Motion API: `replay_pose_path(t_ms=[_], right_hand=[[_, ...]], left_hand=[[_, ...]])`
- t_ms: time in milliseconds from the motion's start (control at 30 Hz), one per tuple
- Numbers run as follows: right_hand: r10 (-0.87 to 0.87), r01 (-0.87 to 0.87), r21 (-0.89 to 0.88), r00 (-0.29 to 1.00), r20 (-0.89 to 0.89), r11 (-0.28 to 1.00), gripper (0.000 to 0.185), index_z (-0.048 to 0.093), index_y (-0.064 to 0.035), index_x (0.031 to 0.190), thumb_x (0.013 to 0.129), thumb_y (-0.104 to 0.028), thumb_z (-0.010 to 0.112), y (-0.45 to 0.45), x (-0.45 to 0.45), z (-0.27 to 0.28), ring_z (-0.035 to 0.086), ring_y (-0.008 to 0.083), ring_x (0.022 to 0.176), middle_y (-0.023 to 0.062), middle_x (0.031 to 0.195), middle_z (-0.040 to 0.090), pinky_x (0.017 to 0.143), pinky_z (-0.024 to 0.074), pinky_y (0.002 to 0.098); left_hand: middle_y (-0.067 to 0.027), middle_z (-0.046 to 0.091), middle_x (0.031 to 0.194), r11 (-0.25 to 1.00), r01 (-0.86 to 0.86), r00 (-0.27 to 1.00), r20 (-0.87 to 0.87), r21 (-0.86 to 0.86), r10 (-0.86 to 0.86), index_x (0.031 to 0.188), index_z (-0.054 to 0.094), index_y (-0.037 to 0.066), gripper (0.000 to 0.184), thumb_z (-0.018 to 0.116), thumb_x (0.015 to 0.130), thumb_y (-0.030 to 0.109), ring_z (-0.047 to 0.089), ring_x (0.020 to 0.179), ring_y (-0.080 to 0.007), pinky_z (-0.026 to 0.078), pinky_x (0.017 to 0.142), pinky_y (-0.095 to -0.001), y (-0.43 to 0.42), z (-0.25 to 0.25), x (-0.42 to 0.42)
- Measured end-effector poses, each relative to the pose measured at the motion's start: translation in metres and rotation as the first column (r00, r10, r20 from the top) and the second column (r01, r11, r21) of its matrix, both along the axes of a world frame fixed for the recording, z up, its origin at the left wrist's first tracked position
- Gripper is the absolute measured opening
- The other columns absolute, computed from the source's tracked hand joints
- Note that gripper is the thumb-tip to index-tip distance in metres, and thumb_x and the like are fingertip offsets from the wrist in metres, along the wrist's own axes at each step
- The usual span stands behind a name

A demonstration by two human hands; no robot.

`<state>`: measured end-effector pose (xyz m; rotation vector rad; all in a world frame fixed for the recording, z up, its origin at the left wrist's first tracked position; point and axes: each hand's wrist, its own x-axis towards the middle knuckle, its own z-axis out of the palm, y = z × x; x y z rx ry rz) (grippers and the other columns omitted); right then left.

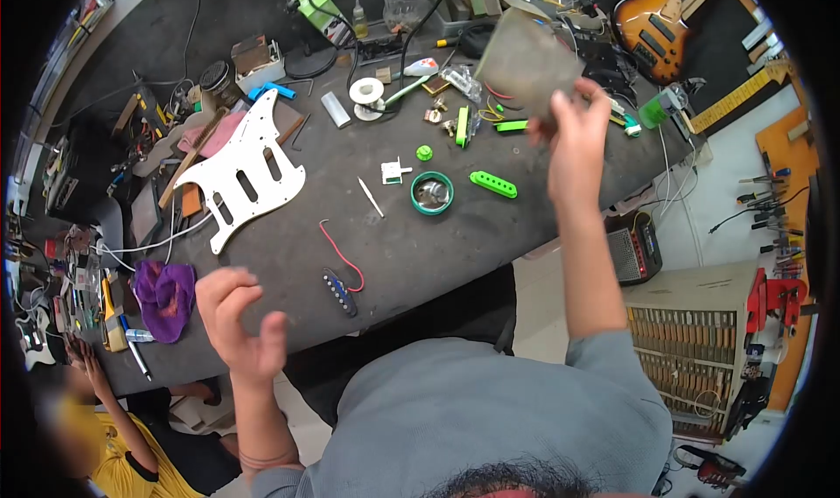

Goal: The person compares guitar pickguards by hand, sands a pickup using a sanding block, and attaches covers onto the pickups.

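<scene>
My right hand (573,126) is raised over the table's far right side, its fingers closed on the near edge of a flat greyish sheet (525,58), blurred and somewhat see-through. My left hand (236,319) hovers at the near edge, fingers loosely curled and thumb apart, with nothing visible in it. To its right lies a dark guitar pickup (339,291) with a red wire. Mid-table are a green-rimmed round container (432,192), a green pickup cover (493,184), a green knob (424,152), a white switch-like part (395,171) and a thin white stick (371,198).
A white guitar pickguard (243,176) and a purple cloth (163,300) lie on the left. Solder spool (367,95), wires and small parts crowd the back. A sunburst guitar (652,25) lies far right. Another person in a yellow shirt (122,463) sits at lower left.
</scene>
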<state>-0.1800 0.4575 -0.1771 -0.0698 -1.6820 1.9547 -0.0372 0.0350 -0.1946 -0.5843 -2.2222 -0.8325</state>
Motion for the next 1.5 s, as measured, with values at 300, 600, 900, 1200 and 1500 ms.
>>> replay_pose_path(t_ms=[300, 600, 900, 1200, 1500], right_hand=[[0.079, -0.134, 0.234, 0.970, 0.228, 0.963, 0.059, 0.038, -0.0105, 0.156, 0.108, -0.024, 0.069, 0.105, -0.306, -0.017, 0.080, 0.0334, 0.076, 0.0255, 0.123, 0.069, 0.057, 0.0656, 0.0402], [0.128, -0.203, 0.595, 0.978, 0.166, 0.778, 0.035, 0.068, -0.0005, 0.135, 0.110, -0.007, 0.045, 0.093, -0.077, -0.030, 0.062, 0.0100, 0.071, 0.0078, 0.100, 0.072, 0.069, 0.0518, 0.0272], [-0.009, -0.068, 0.924, 0.997, 0.076, 0.377, 0.034, 0.069, -0.0071, 0.124, 0.093, -0.018, 0.076, 0.035, 0.067, -0.083, 0.061, 0.0309, 0.117, 0.0099, 0.122, 0.066, 0.105, 0.0463, 0.0462], [-0.084, 0.048, 0.912, 0.996, -0.015, 0.407, 0.024, 0.071, -0.0087, 0.106, 0.090, -0.022, 0.083, 0.024, 0.070, -0.093, 0.061, 0.0321, 0.113, 0.0078, 0.114, 0.067, 0.099, 0.0436, 0.0472], [0.255, -0.167, 0.773, 0.967, 0.008, 0.611, 0.033, 0.061, -0.0070, 0.094, 0.084, -0.022, 0.088, -0.114, 0.141, -0.071, 0.061, 0.0327, 0.096, 0.0111, 0.100, 0.062, 0.084, 0.0437, 0.0444]], left_hand=[[-0.0043, 0.056, 0.080, 0.889, -0.407, 0.858, 0.423, 0.209, 0.293, 0.094, 0.060, -0.002, 0.024, 0.056, 0.114, 0.011, 0.046, 0.070, -0.0150, 0.040, 0.066, -0.0309, -0.003, -0.092, 0.043], [-0.0031, 0.067, 0.097, 0.844, -0.347, 0.884, 0.442, 0.409, 0.150, 0.122, 0.068, 0.000, 0.019, 0.051, 0.118, 0.008, 0.054, 0.075, -0.0072, 0.046, 0.069, -0.0239, 0.005, -0.092, 0.028], [-0.0116, 0.068, 0.125, 0.817, -0.399, 0.856, 0.488, 0.416, 0.170, 0.139, 0.065, 0.001, 0.030, 0.056, 0.110, -0.002, 0.067, 0.095, -0.0122, 0.053, 0.081, -0.0274, 0.011, -0.076, 0.022], [-0.0153, 0.062, 0.153, 0.954, -0.205, 0.854, 0.516, 0.220, 0.064, 0.158, 0.051, 0.004, 0.067, 0.071, 0.094, 0.000, 0.058, 0.139, -0.0259, 0.042, 0.120, -0.0437, 0.016, -0.076, 0.050], [-0.0114, 0.068, 0.150, 1.000, 0.009, 0.865, 0.502, -0.023, 0.004, 0.173, 0.034, 0.009, 0.112, 0.088, 0.075, 0.018, 0.058, 0.134, -0.0330, 0.033, 0.124, -0.0473, 0.026, -0.059, 0.030]])
